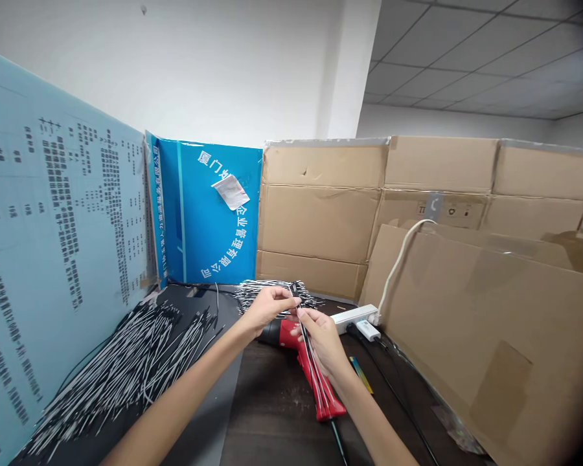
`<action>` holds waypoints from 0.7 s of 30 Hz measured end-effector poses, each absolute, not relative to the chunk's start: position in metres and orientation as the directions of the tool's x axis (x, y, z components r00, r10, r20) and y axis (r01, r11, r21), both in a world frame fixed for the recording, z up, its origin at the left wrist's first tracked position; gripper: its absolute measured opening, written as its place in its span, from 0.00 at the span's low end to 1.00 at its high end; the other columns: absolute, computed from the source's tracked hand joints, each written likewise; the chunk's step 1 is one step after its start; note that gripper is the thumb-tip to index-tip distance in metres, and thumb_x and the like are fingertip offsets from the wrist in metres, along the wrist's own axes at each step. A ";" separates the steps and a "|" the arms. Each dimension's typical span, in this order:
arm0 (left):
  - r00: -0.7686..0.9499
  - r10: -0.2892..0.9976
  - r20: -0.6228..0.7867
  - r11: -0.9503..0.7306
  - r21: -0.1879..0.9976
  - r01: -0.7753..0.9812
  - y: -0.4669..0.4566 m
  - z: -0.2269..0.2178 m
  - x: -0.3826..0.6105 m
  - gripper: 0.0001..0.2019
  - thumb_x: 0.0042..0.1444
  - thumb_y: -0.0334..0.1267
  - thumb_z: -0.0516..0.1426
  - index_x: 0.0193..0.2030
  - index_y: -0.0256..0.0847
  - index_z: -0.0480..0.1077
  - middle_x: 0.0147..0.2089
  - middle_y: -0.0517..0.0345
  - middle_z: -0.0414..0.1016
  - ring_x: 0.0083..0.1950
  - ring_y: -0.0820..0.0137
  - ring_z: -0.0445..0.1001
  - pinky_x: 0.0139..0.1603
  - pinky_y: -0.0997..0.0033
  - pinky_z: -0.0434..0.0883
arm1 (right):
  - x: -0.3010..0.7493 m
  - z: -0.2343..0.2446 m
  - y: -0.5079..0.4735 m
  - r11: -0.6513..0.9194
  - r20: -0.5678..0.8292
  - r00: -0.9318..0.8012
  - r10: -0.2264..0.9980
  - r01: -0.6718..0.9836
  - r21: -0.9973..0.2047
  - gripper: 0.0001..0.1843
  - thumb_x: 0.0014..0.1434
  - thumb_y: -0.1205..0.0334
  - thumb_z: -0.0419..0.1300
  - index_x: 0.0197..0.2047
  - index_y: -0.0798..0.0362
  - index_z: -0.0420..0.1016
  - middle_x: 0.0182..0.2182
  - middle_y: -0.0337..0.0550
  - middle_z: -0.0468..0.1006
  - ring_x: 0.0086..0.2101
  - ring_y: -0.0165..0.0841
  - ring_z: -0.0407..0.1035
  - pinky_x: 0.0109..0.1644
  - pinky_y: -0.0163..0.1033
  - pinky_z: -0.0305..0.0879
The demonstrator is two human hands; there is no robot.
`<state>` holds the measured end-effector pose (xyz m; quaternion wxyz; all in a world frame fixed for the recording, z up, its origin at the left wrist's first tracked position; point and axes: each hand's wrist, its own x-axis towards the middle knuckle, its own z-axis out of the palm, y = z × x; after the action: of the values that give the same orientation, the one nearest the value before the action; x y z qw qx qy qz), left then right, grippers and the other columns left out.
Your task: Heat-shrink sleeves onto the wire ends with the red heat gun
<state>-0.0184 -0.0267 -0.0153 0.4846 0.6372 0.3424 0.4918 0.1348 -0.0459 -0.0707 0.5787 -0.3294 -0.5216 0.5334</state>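
Several thin black and white wires [315,373] hang down from my right hand [323,333], whose fingers are closed around them near their upper ends. My left hand [271,306] pinches at the dark top ends of these wires, its fingertips almost touching those of my right hand. Exactly what lies between the left fingertips is too small to make out. Below and behind both hands, a red heat gun [307,364] with a black nozzle lies on the dark table, partly covered by my right hand and the wires.
A large heap of black and white wires [111,369] lies at left, and another pile [252,291] behind my hands. To the right are a white power strip [352,317] and a white plug adapter [368,331]. Cardboard panels [320,220] and a blue board [214,226] wall the table.
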 end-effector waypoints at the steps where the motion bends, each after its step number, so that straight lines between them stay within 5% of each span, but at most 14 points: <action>1: 0.287 0.912 0.293 -0.296 0.955 -0.036 -0.027 -0.015 -0.019 0.17 0.47 0.49 0.68 0.25 0.38 0.73 0.28 0.55 0.77 0.31 0.68 0.73 0.38 0.69 0.67 | 0.135 -0.071 -0.046 0.214 0.253 -0.111 0.961 -0.278 -0.936 0.24 0.53 0.41 0.68 0.39 0.54 0.83 0.34 0.49 0.84 0.24 0.32 0.72 0.26 0.34 0.63; 14: 0.392 0.888 0.241 -0.265 0.964 0.007 -0.018 -0.020 -0.026 0.14 0.49 0.47 0.68 0.28 0.37 0.78 0.27 0.57 0.76 0.30 0.70 0.71 0.34 0.71 0.64 | 0.133 -0.070 -0.048 0.191 0.236 -0.112 0.965 -0.314 -0.930 0.22 0.54 0.44 0.69 0.40 0.55 0.84 0.34 0.49 0.84 0.23 0.29 0.70 0.27 0.32 0.62; 21: 0.354 0.900 0.253 -0.274 0.962 0.009 -0.019 -0.019 -0.026 0.14 0.50 0.47 0.67 0.31 0.35 0.79 0.32 0.52 0.80 0.35 0.67 0.75 0.40 0.70 0.68 | 0.136 -0.072 -0.045 0.200 0.244 -0.098 0.965 -0.330 -0.923 0.23 0.53 0.43 0.70 0.40 0.55 0.83 0.34 0.48 0.84 0.24 0.28 0.70 0.28 0.32 0.63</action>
<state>-0.0260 -0.0192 -0.0192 0.4936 0.6585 0.3453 0.4512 0.1357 -0.0453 -0.0715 0.5917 -0.3176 -0.4998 0.5471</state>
